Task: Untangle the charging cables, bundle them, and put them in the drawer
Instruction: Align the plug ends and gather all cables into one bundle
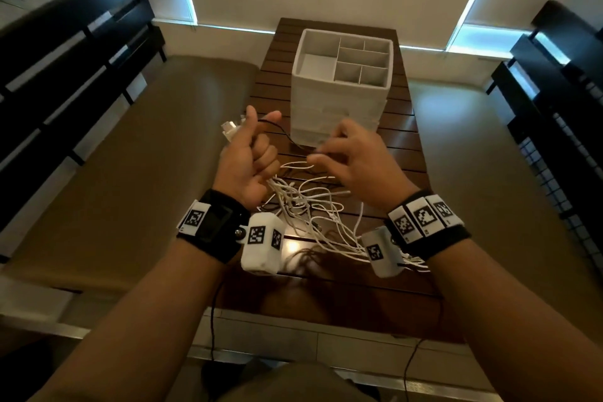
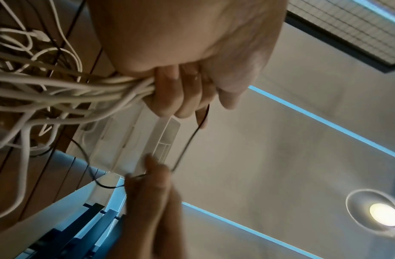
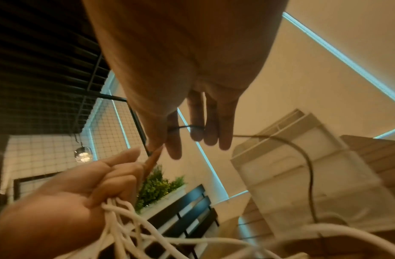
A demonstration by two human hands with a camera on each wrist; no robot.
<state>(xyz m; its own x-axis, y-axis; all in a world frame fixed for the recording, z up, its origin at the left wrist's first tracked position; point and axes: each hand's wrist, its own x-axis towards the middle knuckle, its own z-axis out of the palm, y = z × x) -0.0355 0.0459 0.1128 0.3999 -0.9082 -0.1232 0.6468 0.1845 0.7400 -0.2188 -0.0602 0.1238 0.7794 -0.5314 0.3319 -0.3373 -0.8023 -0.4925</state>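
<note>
Left hand was raised in front of the white plastic drawer organiser, fist closed round a bundle of white charging cables, thumb up. Right hand hovered beside it, fingers loosely extended, probably pinching the thin black cable; blurred. Organiser's top compartments looked empty; remaining cables lay tangled before it.

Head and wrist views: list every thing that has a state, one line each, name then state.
white cables: tangled, one end gathered in the left hand, the rest loose on the table.
black cable: strung between the two hands.
left hand: gripping the white cables.
right hand: pinching the black cable.
drawer organizer: upright, top compartments empty, drawers shut.
</note>
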